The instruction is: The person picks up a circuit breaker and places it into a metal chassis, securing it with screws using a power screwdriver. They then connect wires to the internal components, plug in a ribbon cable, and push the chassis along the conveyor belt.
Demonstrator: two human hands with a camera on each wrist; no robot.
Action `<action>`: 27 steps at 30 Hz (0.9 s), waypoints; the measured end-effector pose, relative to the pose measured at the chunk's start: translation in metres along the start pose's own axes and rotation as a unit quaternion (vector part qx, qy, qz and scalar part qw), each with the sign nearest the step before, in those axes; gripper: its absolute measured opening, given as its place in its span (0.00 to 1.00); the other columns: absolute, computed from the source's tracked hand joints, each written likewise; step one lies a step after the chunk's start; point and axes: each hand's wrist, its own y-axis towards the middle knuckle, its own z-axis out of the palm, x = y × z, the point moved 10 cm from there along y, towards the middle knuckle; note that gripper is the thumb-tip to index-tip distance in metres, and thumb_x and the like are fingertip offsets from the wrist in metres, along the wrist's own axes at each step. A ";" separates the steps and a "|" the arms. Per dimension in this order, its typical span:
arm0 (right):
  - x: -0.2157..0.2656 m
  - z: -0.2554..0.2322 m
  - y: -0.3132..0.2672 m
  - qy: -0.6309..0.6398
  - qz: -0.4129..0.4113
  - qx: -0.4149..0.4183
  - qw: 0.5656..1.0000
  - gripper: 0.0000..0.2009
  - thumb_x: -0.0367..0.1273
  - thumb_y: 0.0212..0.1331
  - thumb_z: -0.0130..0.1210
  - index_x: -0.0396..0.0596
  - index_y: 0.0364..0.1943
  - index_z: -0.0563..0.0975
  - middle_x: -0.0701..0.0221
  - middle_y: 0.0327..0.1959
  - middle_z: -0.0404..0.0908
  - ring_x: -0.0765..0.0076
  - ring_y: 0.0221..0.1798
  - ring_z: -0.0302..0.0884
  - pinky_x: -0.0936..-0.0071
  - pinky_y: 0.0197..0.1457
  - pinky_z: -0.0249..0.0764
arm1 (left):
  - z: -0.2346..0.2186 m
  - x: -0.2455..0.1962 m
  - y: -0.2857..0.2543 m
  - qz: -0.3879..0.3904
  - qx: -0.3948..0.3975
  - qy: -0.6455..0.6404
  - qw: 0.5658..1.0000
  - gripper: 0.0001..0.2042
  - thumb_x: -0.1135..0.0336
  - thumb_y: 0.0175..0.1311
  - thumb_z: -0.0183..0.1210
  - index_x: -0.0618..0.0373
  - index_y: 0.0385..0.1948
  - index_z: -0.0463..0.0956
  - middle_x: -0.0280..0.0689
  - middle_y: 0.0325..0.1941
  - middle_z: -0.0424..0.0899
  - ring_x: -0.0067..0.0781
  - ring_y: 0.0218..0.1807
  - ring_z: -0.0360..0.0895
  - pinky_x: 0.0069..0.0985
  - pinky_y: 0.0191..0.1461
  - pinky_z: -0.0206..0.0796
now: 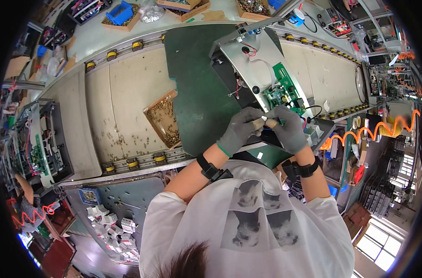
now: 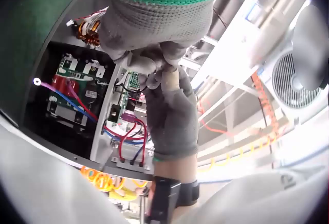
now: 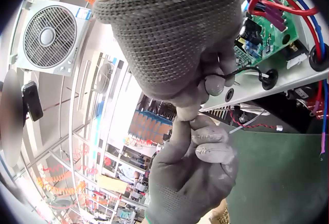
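Observation:
Both hands wear grey gloves and meet fingertip to fingertip at the near edge of an opened metal chassis [image 1: 257,53]. The left hand [image 1: 241,129] has its thumb and fingers pinched together against the right hand's tips; what lies between them is too small to tell. The right hand [image 1: 288,129] is curled round a black cable [image 3: 239,72] that comes out of a grommet in the chassis wall. A green circuit board [image 1: 285,85] sits in the chassis just beyond the hands. Red and blue wires [image 2: 85,103] run beside them.
The chassis stands on a dark green board [image 1: 197,92] over a roller conveyor [image 1: 137,46]. Left of it lies a cardboard box of small brass parts [image 1: 162,118], with loose ones scattered nearby. An orange coiled hose [image 1: 373,129] hangs at the right.

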 end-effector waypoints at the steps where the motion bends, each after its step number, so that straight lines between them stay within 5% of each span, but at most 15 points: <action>1: -0.001 -0.002 0.001 0.004 0.008 0.002 1.000 0.09 0.29 0.49 0.61 0.41 0.34 0.79 0.63 0.28 0.75 0.62 0.30 0.73 0.71 0.35 0.69 | 0.005 0.003 0.002 -0.013 0.031 -0.042 0.999 0.09 0.74 0.60 0.55 0.59 0.41 0.71 0.34 0.34 0.77 0.19 0.29 0.72 0.18 0.33 0.66; 5: 0.010 -0.011 0.008 -0.071 0.031 0.025 0.997 0.08 0.29 0.49 0.59 0.40 0.33 0.79 0.61 0.30 0.76 0.56 0.33 0.75 0.69 0.37 0.70 | 0.008 -0.005 0.008 0.013 0.046 0.030 0.998 0.08 0.72 0.62 0.55 0.59 0.41 0.71 0.34 0.34 0.77 0.20 0.30 0.73 0.18 0.32 0.66; 8: 0.007 -0.017 0.016 -0.131 0.026 0.053 0.990 0.07 0.30 0.50 0.58 0.44 0.33 0.80 0.62 0.32 0.78 0.55 0.35 0.76 0.67 0.39 0.72 | 0.016 0.001 0.010 -0.046 0.029 -0.059 0.997 0.07 0.69 0.63 0.53 0.59 0.40 0.72 0.33 0.33 0.76 0.22 0.29 0.74 0.18 0.32 0.67; 10: -0.001 -0.019 0.023 -0.170 0.018 0.076 0.982 0.07 0.31 0.50 0.58 0.46 0.33 0.80 0.63 0.32 0.79 0.54 0.36 0.76 0.67 0.39 0.72 | 0.022 0.024 0.011 -0.167 0.032 -0.163 0.972 0.07 0.69 0.64 0.53 0.57 0.40 0.73 0.33 0.31 0.76 0.23 0.27 0.74 0.20 0.31 0.69; 13: -0.009 -0.021 0.037 -0.211 -0.014 0.101 0.972 0.07 0.32 0.50 0.58 0.50 0.33 0.80 0.64 0.32 0.79 0.54 0.37 0.77 0.63 0.41 0.73 | 0.026 0.039 0.020 -0.181 0.015 -0.189 0.965 0.08 0.67 0.64 0.52 0.56 0.42 0.73 0.33 0.30 0.76 0.23 0.27 0.76 0.21 0.29 0.71; 19: -0.031 -0.019 0.066 -0.384 0.099 0.134 0.908 0.07 0.33 0.48 0.54 0.51 0.29 0.82 0.62 0.29 0.80 0.54 0.37 0.78 0.61 0.41 0.73 | -0.002 0.039 0.013 -0.169 -0.037 -0.145 0.974 0.11 0.64 0.62 0.55 0.54 0.44 0.72 0.35 0.31 0.78 0.27 0.28 0.78 0.24 0.28 0.72; 27: -0.028 -0.010 0.074 -0.420 0.039 0.106 0.900 0.06 0.32 0.45 0.54 0.49 0.26 0.82 0.61 0.26 0.80 0.52 0.34 0.78 0.60 0.39 0.74 | -0.050 0.064 0.006 -0.180 -0.166 -0.132 0.960 0.18 0.70 0.60 0.54 0.57 0.53 0.66 0.38 0.32 0.79 0.30 0.27 0.78 0.24 0.26 0.72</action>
